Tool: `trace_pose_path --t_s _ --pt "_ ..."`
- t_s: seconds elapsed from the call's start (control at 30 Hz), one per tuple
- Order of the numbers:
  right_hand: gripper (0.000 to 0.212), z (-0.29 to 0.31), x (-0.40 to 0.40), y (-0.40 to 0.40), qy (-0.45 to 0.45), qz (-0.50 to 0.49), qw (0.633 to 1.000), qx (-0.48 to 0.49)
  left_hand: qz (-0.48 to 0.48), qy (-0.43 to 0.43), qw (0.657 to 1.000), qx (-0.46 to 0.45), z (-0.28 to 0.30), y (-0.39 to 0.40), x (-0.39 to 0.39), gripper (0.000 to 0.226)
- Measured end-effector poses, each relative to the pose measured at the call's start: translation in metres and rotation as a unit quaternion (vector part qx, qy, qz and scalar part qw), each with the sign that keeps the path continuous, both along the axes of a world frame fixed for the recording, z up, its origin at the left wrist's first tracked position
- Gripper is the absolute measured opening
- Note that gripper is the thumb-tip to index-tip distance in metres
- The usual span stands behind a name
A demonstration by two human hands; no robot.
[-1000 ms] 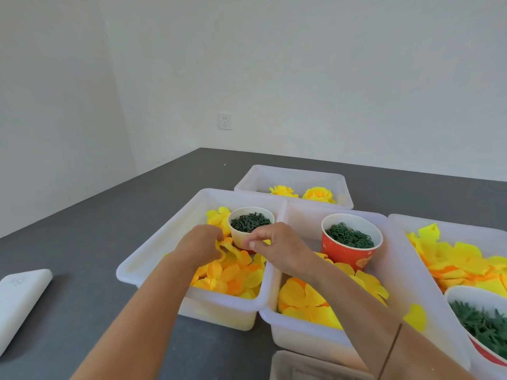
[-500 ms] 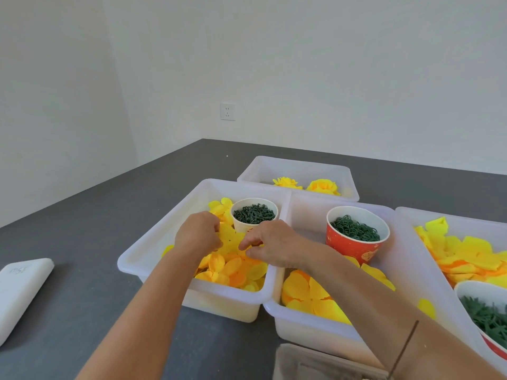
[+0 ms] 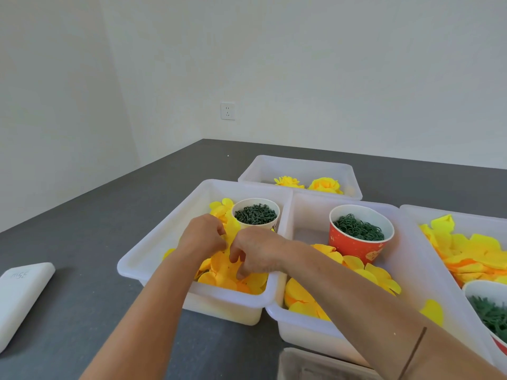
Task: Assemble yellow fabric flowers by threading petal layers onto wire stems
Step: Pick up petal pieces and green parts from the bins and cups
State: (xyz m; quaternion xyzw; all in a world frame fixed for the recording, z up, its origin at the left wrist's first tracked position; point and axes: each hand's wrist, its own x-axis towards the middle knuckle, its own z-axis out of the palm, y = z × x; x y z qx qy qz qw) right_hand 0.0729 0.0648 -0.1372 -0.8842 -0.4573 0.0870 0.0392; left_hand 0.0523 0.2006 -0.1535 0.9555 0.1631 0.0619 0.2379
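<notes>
Yellow petal layers (image 3: 227,272) piled loose in the white bin (image 3: 164,242) at frame centre, flat and overlapping, some orange-tinted. Left hand (image 3: 201,237) and right hand (image 3: 256,249) both down in that pile, fingers curled into the petals; exact grip can't be made out. White cup (image 3: 256,215) of dark green stem pieces stands upright at the bin's far right corner. Two finished yellow flowers (image 3: 307,183) lie in the far bin, upper centre.

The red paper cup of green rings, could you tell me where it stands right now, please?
In the head view, the red cup stands right of centre, inside the middle white bin, behind its yellow petals and right of the white cup.
</notes>
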Motion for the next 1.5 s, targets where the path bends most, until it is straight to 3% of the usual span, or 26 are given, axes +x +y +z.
trace_pose_path --t_s 0.2,0.4,0.53,0.73,0.9,1.03,1.33,1.5 --pt "0.030 0.003 -0.002 -0.002 0.001 0.000 1.000 0.017 0.009 -0.002 0.999 -0.034 0.003 -0.001 -0.001 0.010" --pt "0.024 0.002 -0.004 -0.008 0.034 -0.033 0.992 0.117 0.035 0.028 0.988 -0.150 0.005 0.000 -0.005 0.007" --pt "0.024 0.000 -0.003 -0.009 0.031 -0.049 0.986 0.159 0.046 0.007 0.961 -0.273 0.009 -0.001 -0.009 0.002" --pt "0.013 -0.002 -0.004 -0.010 0.031 -0.066 0.975 0.208 0.039 -0.043 0.917 -0.395 0.011 0.008 -0.016 0.016" --pt "0.016 -0.002 -0.005 -0.011 0.033 -0.058 0.978 0.200 0.040 -0.119 0.895 -0.427 0.012 0.015 -0.020 0.022" --pt "0.016 -0.002 -0.005 -0.011 0.039 -0.063 0.979 0.193 0.041 -0.141 0.910 -0.387 0.012 0.012 -0.019 0.023" --pt "0.018 -0.003 -0.004 -0.009 0.079 -0.119 0.958 0.250 -0.009 -0.164 0.895 -0.415 0.017 0.007 -0.024 0.038" --pt "0.013 -0.005 -0.002 -0.011 0.072 -0.133 0.939 0.309 -0.052 -0.140 0.928 -0.342 0.017 0.006 -0.026 0.014"
